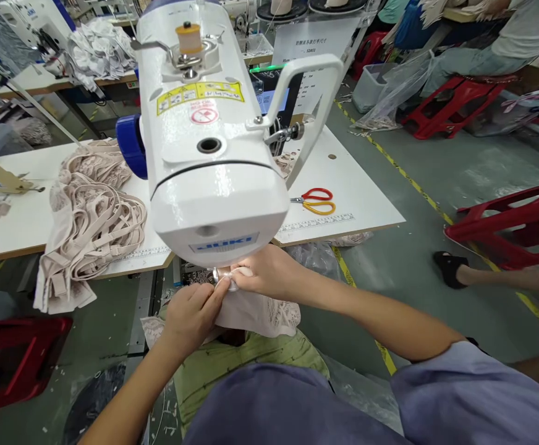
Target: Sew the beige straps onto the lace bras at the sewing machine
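Observation:
A white sewing machine [209,142] fills the middle of the head view and hides its needle area. Just below its front end, my left hand [190,315] pinches a pale lace fabric piece [255,312], fingers closed on its edge. My right hand [269,272] rests on the same fabric right under the machine head, fingers curled and pressed onto it. The lace hangs down over my lap. What lies beneath the machine head is hidden.
A heap of beige straps and lace pieces [88,222] lies on the white table [366,204] at left. Red and yellow scissors [316,201] lie to the right of the machine. Red stools [505,222] and another person's foot [450,269] are at right.

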`<state>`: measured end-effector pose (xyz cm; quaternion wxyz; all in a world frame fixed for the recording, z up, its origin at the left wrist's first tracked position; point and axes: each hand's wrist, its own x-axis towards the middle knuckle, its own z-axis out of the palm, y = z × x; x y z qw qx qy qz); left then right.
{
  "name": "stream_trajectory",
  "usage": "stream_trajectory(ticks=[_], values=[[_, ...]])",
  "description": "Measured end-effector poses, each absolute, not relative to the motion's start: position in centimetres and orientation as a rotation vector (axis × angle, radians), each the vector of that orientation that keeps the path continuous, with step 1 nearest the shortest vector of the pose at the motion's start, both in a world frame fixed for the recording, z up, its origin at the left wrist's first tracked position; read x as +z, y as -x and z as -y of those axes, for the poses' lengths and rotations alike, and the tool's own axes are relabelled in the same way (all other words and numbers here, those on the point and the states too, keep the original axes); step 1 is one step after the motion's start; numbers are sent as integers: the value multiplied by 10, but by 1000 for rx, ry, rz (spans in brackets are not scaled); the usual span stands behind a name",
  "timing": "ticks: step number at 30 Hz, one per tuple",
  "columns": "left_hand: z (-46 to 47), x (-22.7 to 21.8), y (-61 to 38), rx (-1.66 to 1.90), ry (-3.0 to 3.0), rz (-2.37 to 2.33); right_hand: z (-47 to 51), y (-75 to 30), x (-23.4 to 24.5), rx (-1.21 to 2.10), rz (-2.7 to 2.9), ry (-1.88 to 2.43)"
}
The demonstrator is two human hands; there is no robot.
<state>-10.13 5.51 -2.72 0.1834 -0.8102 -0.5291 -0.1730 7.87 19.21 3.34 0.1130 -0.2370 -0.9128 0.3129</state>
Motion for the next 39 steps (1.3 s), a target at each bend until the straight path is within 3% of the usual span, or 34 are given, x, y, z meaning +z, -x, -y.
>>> stream_trajectory(ticks=[6, 11, 15, 20, 28, 39], values=[[-54, -18, 82, -227, 2214, 1747, -176, -94, 2, 612, 2494, 681], [-59, -12, 89, -240, 2317, 1717, -158, -100, -21, 405, 2328, 722], [-70, -14, 114, -273, 2531, 1461, -154, -98, -30, 607, 2282, 756], [-72, -16, 109, -275, 2487, 1547, -143, -101, -49, 1091, 2002, 914], [-66, -6, 67, -201, 2216, 1686, -168, -96, -33, 935, 2113, 851], [-73, -2, 57, -279, 2111, 1793, -202, -85, -14, 1164, 2149, 737]])
